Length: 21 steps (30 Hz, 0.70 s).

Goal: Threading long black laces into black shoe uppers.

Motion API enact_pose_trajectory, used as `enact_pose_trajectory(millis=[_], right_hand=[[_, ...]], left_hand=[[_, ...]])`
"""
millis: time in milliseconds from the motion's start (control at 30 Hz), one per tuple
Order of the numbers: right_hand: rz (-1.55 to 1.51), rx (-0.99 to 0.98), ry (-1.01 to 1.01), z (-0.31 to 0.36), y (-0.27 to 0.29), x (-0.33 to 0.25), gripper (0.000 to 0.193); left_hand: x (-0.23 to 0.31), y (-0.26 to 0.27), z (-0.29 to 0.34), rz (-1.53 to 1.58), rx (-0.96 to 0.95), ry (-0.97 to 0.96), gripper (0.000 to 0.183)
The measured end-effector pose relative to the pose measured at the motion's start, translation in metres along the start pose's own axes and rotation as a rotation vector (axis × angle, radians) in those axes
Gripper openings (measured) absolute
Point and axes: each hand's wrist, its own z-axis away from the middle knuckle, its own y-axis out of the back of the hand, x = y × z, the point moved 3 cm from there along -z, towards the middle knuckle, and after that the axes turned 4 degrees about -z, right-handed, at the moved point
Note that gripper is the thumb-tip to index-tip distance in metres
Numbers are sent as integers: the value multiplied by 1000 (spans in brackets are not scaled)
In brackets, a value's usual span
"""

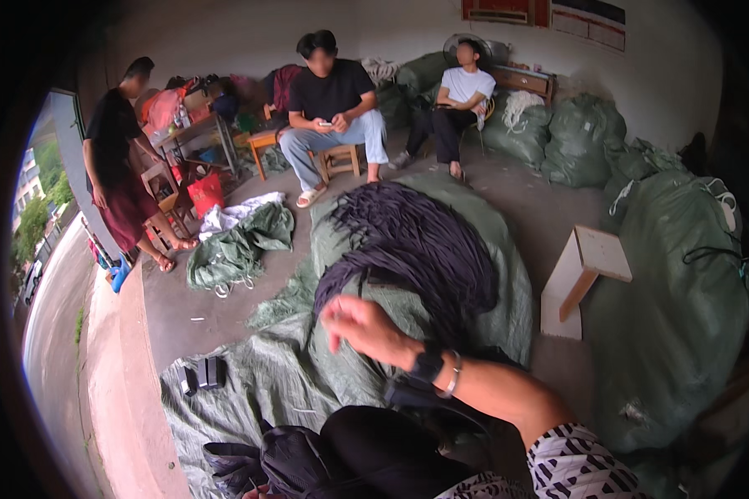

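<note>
Cords (429,241): in the head view, a dark heap on the green sack (508,287); probably soft, limp, heavy together, best held by a bunch.
Right hand (362,326): raised above the sack, fingers loosely curled, apparently holding nothing (it covers a bit of the heap's edge).
Left hand (258,494): nearly all cut off below; grip can't be told.
Dark bundle (295,457): contents unclear.

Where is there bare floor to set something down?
Bare floor shows between the dark cords and the bulging green sacks at the back. Another patch, with a small white scrap on it, lies between the crumpled green sheet and the spread-out sheet in front. Crowded: the cluttered table and around the right hand.
</note>
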Motion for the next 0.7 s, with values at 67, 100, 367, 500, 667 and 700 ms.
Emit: enact_pose_trajectory(millis=[67, 100, 367, 500, 667, 700], right_hand=[[29, 144, 11, -16, 5, -2, 13], [88, 153, 3, -6, 3, -2, 13], [473, -393, -38, 87, -41, 51, 8], [476, -430, 91, 103, -58, 59, 8], [640, -578, 154, 112, -69, 67, 10], [733, -610, 227, 113, -73, 69, 11]], left_hand=[[12, -14, 13, -29, -17, -28, 15], [15, -18, 16, -51, -27, -66, 14], [7, -36, 29, -128, -98, -73, 12], [35, -58, 13, -265, -173, -145, 15], [1, -58, 3, -60, -174, 7, 31], [2, -55, 3, -65, -154, 17, 31]])
